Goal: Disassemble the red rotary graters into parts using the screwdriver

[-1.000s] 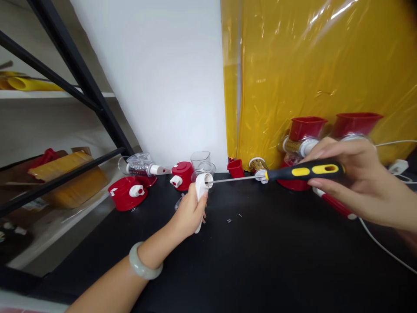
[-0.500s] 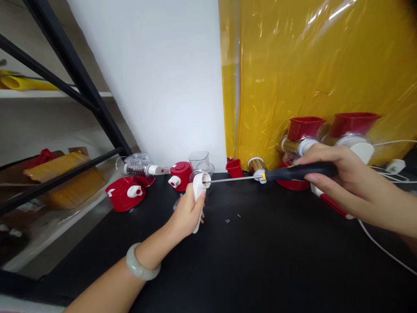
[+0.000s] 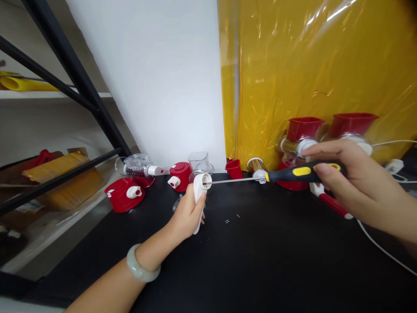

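My left hand (image 3: 187,215) is closed round a white plastic crank handle (image 3: 198,191), held upright on the black table (image 3: 247,261) with its round hub facing right. My right hand (image 3: 355,184) grips a black and yellow screwdriver (image 3: 299,172) held level. Its thin metal shaft (image 3: 234,180) reaches left and its tip sits inside the hub of the white handle. A pale green bangle (image 3: 141,267) is on my left wrist.
Red and clear grater parts (image 3: 130,191) lie at the back left. A red base (image 3: 180,174) and clear hopper (image 3: 200,160) stand behind the handle. Two assembled red graters (image 3: 304,130) stand against yellow plastic sheeting (image 3: 309,65). Small screws (image 3: 228,221) lie mid-table. White cable (image 3: 381,248) runs right.
The screwdriver has rolled in my right hand: its yellow inlay faced me, turned out of sight, and shows again now. The left hand and the white handle have barely moved.
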Motion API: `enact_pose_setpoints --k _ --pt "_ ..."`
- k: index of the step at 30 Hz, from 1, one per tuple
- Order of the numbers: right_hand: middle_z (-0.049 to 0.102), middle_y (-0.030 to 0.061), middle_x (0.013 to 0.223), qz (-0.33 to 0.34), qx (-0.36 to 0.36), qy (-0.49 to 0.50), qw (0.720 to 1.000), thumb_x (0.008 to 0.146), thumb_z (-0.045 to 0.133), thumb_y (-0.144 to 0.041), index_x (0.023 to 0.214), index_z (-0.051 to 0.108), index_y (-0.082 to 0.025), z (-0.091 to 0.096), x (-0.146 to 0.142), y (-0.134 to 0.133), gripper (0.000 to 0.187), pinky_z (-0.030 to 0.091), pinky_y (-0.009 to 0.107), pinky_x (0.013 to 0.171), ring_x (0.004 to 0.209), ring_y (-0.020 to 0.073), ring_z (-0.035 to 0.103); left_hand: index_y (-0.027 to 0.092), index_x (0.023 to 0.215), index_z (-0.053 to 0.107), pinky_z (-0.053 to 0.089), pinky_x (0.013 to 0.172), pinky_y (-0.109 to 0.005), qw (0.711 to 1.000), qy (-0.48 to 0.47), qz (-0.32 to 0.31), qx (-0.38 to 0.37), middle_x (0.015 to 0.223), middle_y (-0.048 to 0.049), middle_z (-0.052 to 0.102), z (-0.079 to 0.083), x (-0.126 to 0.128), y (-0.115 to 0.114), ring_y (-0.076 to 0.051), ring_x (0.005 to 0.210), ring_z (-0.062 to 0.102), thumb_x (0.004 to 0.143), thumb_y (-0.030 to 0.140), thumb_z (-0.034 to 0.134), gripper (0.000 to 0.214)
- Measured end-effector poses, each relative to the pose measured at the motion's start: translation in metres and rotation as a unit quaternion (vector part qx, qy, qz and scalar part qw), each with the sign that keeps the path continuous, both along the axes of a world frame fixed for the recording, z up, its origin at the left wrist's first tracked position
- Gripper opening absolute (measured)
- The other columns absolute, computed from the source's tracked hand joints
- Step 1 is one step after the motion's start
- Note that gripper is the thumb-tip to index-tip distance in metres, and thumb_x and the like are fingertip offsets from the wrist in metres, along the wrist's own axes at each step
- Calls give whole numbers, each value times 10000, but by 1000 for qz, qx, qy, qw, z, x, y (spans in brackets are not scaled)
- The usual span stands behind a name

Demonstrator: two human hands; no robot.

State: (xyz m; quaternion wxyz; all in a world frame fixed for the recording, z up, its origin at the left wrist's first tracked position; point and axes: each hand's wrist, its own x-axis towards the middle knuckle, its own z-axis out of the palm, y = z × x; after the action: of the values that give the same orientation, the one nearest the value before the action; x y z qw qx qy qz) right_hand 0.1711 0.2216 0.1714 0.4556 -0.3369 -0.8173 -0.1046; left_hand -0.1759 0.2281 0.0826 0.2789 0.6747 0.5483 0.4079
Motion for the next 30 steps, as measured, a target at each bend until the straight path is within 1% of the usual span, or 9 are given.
enact_pose_setpoints --k 2,5,9,12,15,17,21,25,30 --pt "595 45 1056 63 15 -11 998 982 536 -287 1222 500 -287 4 1 -2 242 534 303 761 935 172 632 232 1020 401 529 406 -269 1000 0 5 5 749 51 527 -1 -1 1 -142 490 614 987 503 435 275" --pt "555 47 1053 146 -23 -11 989 914 590 -176 1214 458 -291 7 1 -8 348 529 310 791 958 179 604 231 1025 401 521 401 -264 1000 1 7 12 755 50 531 -2 -1 2 -139 484 612 991 499 431 272" --pt "569 68 1130 89 -59 23 994 952 584 -366 1247 476 -286 6 1 -13 324 554 276 667 946 190 627 235 1019 394 523 404 -263 1000 7 -6 8 743 55 527 -2 0 1 -137 481 609 993 498 431 266" --pt "642 30 920 34 -57 8 998 1034 399 -473 1262 495 -288 5 2 -12 309 488 260 500 671 148 619 236 1015 398 518 403 -259 1000 12 -13 8 724 60 516 -3 1 -1 -139 480 605 993 501 428 268" --pt "642 16 873 -27 -2 -20 999 1030 432 -438 1203 525 -291 7 4 -10 245 515 276 574 689 150 633 233 1007 408 516 403 -256 1000 11 -16 8 742 53 523 -4 0 -1 -136 484 604 988 494 444 264" --pt "630 39 1004 10 19 -26 999 988 526 -368 1202 520 -298 7 5 -11 226 552 314 726 891 187 653 232 1022 415 515 401 -256 1000 3 -13 9 746 52 529 -5 -1 0 -135 477 603 986 487 452 261" --pt "569 56 1134 148 -54 19 987 870 642 -168 1213 459 -315 5 4 -19 415 557 321 842 1065 212 608 232 1042 427 511 394 -256 1000 -10 -6 13 741 48 542 -5 -1 1 -139 472 605 983 489 457 265" --pt "545 80 1193 79 -36 13 996 908 623 -345 1275 462 -297 5 2 -22 403 565 334 867 1111 240 593 234 1041 424 514 393 -258 1000 -7 -11 12 738 50 540 -4 0 1 -140 475 605 984 502 453 276" --pt "667 38 951 -40 2 -35 999 1016 425 -464 1270 481 -294 7 3 -17 311 518 304 587 767 197 666 235 1037 418 513 397 -251 1000 -10 -15 7 742 55 545 -6 -1 0 -134 472 606 986 495 459 268"
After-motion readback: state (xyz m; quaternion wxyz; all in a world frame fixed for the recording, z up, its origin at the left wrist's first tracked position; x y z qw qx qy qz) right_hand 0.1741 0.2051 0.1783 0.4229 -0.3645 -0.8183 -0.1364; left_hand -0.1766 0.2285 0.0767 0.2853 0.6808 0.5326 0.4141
